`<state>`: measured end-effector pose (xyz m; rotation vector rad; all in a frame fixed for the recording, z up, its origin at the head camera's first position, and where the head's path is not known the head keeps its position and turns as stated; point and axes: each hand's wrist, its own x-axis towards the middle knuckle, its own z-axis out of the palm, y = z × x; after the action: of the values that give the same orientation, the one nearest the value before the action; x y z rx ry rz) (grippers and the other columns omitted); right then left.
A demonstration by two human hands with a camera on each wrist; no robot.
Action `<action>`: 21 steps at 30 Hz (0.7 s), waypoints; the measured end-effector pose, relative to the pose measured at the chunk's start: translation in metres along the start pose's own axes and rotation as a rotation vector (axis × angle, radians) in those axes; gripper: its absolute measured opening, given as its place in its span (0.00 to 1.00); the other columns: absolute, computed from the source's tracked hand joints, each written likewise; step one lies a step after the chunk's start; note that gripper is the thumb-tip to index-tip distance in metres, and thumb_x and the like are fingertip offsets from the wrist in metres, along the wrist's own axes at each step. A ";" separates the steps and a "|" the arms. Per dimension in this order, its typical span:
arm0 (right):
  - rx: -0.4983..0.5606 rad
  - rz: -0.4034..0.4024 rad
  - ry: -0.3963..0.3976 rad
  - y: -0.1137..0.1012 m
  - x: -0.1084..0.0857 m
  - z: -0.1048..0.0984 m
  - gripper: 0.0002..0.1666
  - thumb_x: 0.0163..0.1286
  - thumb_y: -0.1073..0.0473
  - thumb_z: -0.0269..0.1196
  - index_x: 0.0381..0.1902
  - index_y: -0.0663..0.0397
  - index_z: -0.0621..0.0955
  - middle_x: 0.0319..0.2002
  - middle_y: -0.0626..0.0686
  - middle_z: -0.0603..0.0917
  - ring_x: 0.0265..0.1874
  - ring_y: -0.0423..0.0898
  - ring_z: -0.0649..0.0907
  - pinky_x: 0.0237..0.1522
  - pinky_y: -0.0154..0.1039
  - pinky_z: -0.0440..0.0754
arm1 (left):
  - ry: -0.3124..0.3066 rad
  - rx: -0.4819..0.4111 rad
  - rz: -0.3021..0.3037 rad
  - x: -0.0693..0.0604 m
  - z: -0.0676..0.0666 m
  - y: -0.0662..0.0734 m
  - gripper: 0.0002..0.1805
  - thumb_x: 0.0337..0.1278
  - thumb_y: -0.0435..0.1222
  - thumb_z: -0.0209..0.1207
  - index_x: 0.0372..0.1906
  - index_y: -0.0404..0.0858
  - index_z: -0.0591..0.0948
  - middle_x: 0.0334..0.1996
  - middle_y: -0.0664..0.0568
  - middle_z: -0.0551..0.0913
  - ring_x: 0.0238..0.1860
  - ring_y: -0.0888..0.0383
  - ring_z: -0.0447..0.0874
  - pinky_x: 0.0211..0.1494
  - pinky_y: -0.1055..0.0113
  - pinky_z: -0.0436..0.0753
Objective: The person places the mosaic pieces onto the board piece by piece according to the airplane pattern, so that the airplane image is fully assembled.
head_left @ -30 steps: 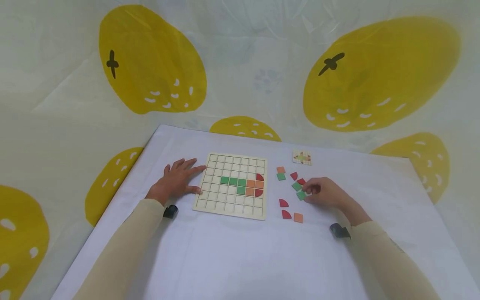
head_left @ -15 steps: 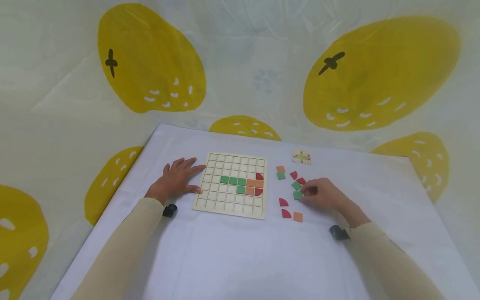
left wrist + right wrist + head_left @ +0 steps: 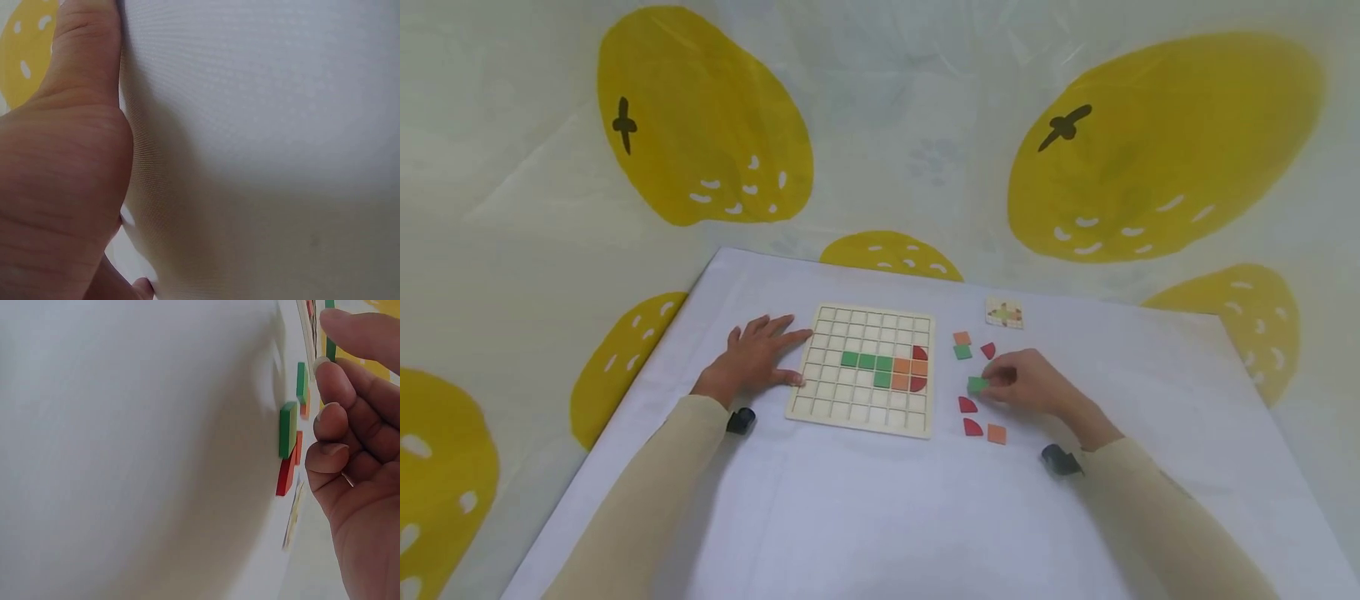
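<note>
My right hand [image 3: 1030, 382] pinches a green square tile [image 3: 977, 384] between thumb and fingers. In the right wrist view that tile [image 3: 330, 349] appears edge-on, held off the table. My left hand [image 3: 752, 362] lies with fingers spread, its fingertips and thumb touching the left edge of the wooden grid board [image 3: 827, 410]. Set in the board's cells are several green squares [image 3: 867, 362], orange squares [image 3: 900, 382] and two red quarter-circle pieces [image 3: 918, 384]. The left wrist view shows mostly the thumb side of that hand and white cloth.
Right of the board lie red quarter-circles [image 3: 973, 427], an orange tile [image 3: 997, 434], and another orange tile [image 3: 962, 338] beside a green one [image 3: 962, 352]. A pattern card [image 3: 1003, 313] lies farther back. The right hand hides other loose pieces, including a green tile [image 3: 287, 430].
My right hand has pinched the green tile, lifted it and moved left toward the board, now covering some loose pieces. The left hand has stayed at the board's edge.
</note>
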<state>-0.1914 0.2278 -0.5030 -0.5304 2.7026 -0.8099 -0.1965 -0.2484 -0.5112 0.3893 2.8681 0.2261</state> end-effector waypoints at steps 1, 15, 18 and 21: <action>0.004 -0.001 -0.001 -0.002 0.001 0.001 0.19 0.62 0.50 0.77 0.48 0.50 0.89 0.29 0.46 0.83 0.34 0.44 0.80 0.36 0.32 0.80 | 0.002 0.000 0.001 0.000 0.000 0.000 0.50 0.55 0.66 0.66 0.82 0.66 0.59 0.86 0.49 0.50 0.84 0.33 0.45 0.77 0.22 0.49; 0.026 -0.070 -0.034 -0.029 0.014 0.011 0.15 0.63 0.50 0.77 0.45 0.48 0.90 0.24 0.45 0.82 0.31 0.43 0.79 0.34 0.32 0.79 | 0.006 0.008 -0.002 0.001 0.003 -0.002 0.51 0.55 0.67 0.66 0.82 0.69 0.57 0.86 0.51 0.50 0.84 0.34 0.45 0.77 0.22 0.50; 0.020 -0.069 -0.041 -0.033 0.017 0.013 0.15 0.64 0.50 0.76 0.46 0.48 0.90 0.24 0.45 0.81 0.32 0.43 0.79 0.34 0.33 0.79 | 0.010 0.005 -0.001 0.001 0.004 -0.003 0.51 0.54 0.68 0.65 0.82 0.69 0.57 0.86 0.51 0.50 0.84 0.34 0.45 0.77 0.22 0.49; 0.020 -0.048 -0.052 -0.036 0.020 0.016 0.17 0.64 0.49 0.76 0.48 0.48 0.90 0.25 0.45 0.82 0.33 0.43 0.80 0.35 0.33 0.80 | 0.013 0.001 0.004 0.002 0.005 -0.004 0.51 0.54 0.68 0.65 0.82 0.69 0.57 0.86 0.51 0.50 0.84 0.34 0.45 0.77 0.22 0.49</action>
<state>-0.1939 0.1844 -0.4985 -0.6057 2.6408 -0.8231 -0.1981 -0.2516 -0.5170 0.3947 2.8800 0.2289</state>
